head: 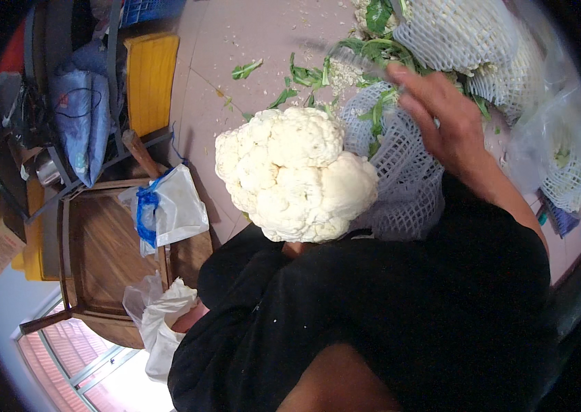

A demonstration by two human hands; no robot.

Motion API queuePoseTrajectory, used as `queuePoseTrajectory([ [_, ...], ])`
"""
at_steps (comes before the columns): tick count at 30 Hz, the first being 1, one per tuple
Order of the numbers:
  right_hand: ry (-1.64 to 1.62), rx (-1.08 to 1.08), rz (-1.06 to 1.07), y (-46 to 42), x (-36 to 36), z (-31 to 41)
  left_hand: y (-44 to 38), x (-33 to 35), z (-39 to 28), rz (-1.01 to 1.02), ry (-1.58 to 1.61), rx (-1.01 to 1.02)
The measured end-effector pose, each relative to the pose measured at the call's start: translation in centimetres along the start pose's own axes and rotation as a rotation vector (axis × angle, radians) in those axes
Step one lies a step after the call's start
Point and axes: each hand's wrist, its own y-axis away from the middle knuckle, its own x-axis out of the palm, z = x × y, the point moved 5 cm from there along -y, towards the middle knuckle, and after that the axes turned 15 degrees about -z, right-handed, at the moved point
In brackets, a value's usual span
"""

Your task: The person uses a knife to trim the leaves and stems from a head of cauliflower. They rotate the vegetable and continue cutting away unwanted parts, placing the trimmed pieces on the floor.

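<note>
A large cream-white cauliflower head (295, 175) is held up before my black clothing, curds facing me. Only a sliver of skin from my left hand (294, 249) shows at its lower edge; the fingers are hidden beneath it. To the right, my right hand (447, 121) grips a knife (355, 57), its blade blurred and pointing left, apart from the cauliflower. Below that hand lies a white foam net sleeve (403, 175) with scraps of green leaf (377, 121) on it.
Net-wrapped cauliflowers (458, 33) lie at the upper right, near a clear plastic bag (532, 139). Leaf trimmings (306, 76) and crumbs litter the pinkish tiled floor (249, 31). On the left are a wooden chair (110, 247), a white plastic bag (182, 206) and a yellow crate (151, 82).
</note>
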Motion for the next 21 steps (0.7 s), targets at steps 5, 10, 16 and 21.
queuePoseTrajectory([
  [5, -0.285, -0.057, 0.316, -1.0, 0.0, 3.8, -0.1, -0.9, 0.8, 0.014, 0.052, -0.041],
  [10, 0.016, 0.076, 0.344, 0.1, 0.8, -0.1, -0.4, -1.5, 1.5, 0.044, 0.11, -0.102],
  [16, -0.357, 0.049, 0.217, -0.9, 0.4, 3.0, -0.4, -2.6, 2.2, 0.067, 0.166, -0.158],
  [21, -0.345, -0.066, 0.136, 0.1, 1.6, 3.6, -0.9, -3.2, 2.8, 0.096, 0.202, -0.22],
])
